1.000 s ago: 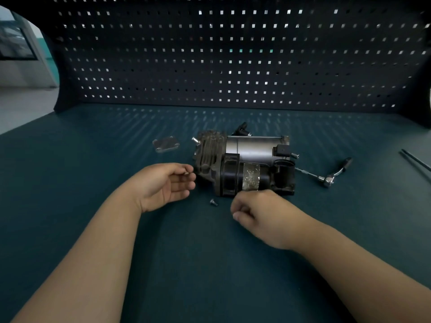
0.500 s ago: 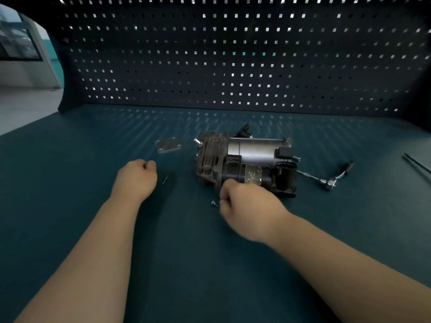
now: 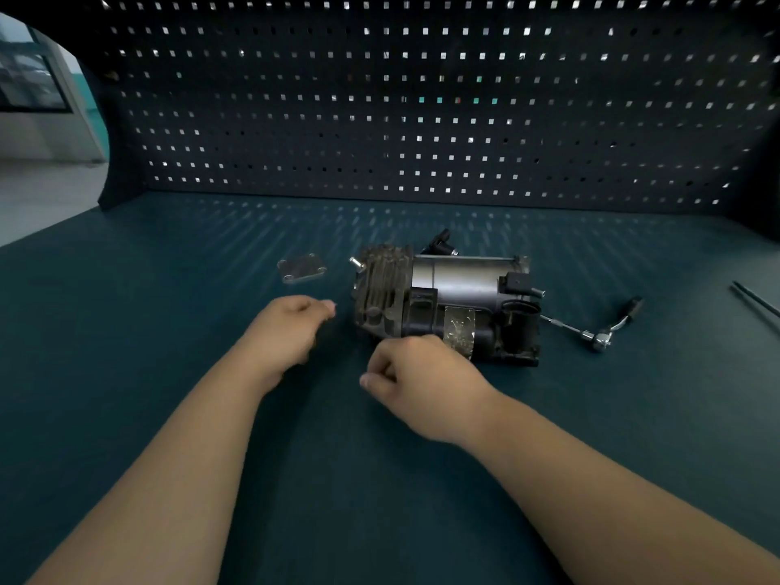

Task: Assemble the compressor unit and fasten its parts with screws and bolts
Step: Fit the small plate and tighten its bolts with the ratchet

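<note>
Compressor (image 3: pixel 447 297) lies on its side mid-bench (image 3: pixel 126 373). Right hand (image 3: pixel 418 384) is just in front of it, fingers curled; contents hidden, cannot tell. Left hand (image 3: pixel 289 327) is blurred and curled beside the finned end; grip unreadable. Plate (image 3: pixel 301 268) lies behind it. Ratchet (image 3: pixel 601 336) lies right of the compressor.

The left hand (image 3: pixel 291 327) reaches forward, knuckles up, blurred, fingers curled under. Near it, the right hand (image 3: pixel 422 386) curls too, thumb against forefinger; anything pinched is hidden.
</note>
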Action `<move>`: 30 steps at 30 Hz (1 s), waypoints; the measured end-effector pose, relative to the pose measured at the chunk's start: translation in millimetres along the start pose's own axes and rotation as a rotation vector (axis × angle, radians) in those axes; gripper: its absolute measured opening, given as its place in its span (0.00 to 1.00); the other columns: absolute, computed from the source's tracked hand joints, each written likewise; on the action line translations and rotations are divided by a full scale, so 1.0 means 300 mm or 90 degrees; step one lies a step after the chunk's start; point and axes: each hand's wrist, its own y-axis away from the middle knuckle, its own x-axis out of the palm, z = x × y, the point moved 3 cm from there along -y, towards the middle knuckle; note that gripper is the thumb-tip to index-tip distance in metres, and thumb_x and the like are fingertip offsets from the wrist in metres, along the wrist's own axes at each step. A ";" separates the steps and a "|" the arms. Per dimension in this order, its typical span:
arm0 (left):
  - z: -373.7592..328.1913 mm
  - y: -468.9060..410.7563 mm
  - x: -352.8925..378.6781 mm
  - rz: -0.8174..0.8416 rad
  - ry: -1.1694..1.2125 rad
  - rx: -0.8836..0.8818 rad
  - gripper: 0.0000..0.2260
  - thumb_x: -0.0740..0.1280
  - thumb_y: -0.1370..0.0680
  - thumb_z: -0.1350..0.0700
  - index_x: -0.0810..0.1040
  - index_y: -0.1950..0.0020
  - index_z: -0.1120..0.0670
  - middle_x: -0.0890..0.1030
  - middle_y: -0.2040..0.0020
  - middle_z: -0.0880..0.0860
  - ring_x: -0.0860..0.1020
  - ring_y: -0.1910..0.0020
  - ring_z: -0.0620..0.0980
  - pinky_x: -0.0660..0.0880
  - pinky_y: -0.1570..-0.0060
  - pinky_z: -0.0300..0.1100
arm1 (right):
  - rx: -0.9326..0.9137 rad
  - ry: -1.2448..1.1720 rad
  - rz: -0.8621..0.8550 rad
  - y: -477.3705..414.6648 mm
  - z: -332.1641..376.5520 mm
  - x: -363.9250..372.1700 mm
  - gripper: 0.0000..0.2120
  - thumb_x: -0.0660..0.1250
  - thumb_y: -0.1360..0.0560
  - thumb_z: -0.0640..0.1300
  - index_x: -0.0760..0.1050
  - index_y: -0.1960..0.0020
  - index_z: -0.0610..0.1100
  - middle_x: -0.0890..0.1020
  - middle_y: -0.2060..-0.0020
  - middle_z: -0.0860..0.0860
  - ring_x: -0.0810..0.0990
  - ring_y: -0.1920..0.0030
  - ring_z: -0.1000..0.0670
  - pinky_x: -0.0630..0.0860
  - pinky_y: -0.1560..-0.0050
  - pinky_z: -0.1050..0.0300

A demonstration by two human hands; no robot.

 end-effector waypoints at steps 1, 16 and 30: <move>-0.021 0.023 0.034 0.057 0.174 -0.065 0.12 0.62 0.19 0.52 0.75 0.61 0.53 0.70 0.70 0.47 0.67 0.75 0.45 0.63 0.75 0.36 | 0.001 -0.144 -0.034 0.005 -0.015 -0.019 0.05 0.66 0.23 0.49 0.79 0.54 0.50 0.82 0.61 0.53 0.79 0.59 0.54 0.76 0.58 0.58; -0.116 0.164 0.182 0.353 0.517 -0.250 0.07 0.59 0.24 0.55 0.71 0.61 0.53 0.72 0.69 0.49 0.69 0.75 0.44 0.68 0.79 0.34 | 0.066 -0.061 -0.431 0.045 -0.226 -0.307 0.04 0.64 0.25 0.53 0.76 0.55 0.55 0.76 0.63 0.60 0.75 0.62 0.57 0.70 0.59 0.59; -0.097 0.024 0.029 -0.247 0.195 0.071 0.07 0.58 0.19 0.51 0.74 0.54 0.50 0.73 0.65 0.47 0.71 0.70 0.45 0.71 0.68 0.40 | 0.101 0.052 -0.317 0.063 -0.114 -0.118 0.15 0.62 0.25 0.59 0.75 0.50 0.48 0.79 0.50 0.47 0.80 0.52 0.42 0.74 0.55 0.52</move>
